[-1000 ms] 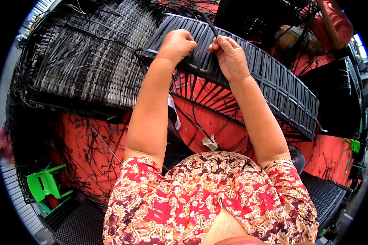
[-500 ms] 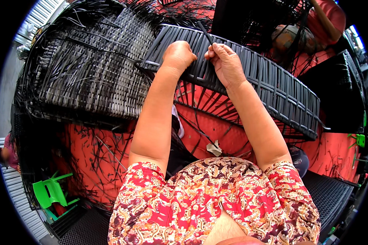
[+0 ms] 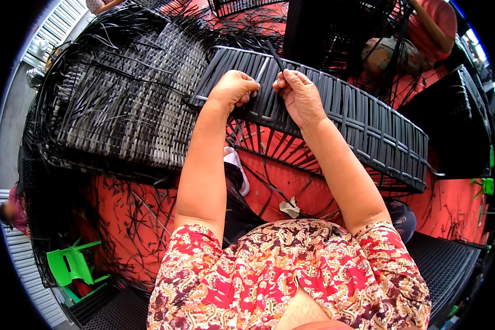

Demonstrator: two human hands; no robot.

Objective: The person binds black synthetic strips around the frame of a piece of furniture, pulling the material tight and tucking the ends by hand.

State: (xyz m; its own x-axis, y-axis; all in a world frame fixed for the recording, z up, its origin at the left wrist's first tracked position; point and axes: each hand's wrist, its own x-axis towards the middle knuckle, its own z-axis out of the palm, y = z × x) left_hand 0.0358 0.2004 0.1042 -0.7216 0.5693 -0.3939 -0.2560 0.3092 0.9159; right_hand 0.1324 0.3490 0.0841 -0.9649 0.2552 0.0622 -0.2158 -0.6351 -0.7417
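A long frame [image 3: 363, 118] wrapped in dark flat strips lies slantwise before me, pale bars showing along its length. Over its left part, my left hand [image 3: 234, 91] is closed with curled fingers; whatever lies in them is hidden. My right hand [image 3: 301, 98] pinches a black plastic strip [image 3: 275, 56] between thumb and fingertips, its free end pointing up and away. A short gap separates the hands, and a pale bar [image 3: 264, 69] of the frame shows there. Beneath the frame's near edge, dark strands fan out over the red floor.
A grey-black woven panel [image 3: 132, 99] with loose strand ends adjoins the frame at left. Strip scraps litter the red floor [image 3: 132, 220], along with a pale crumpled scrap [image 3: 289, 208]. A green chair [image 3: 71, 265] stands lower left. Another person [image 3: 432, 33] sits at upper right among dark woven pieces.
My left hand has drawn slightly left, away from the right, and turned, uncovering the pale bar between them. The right still pinches the strip. The view has shifted a little.
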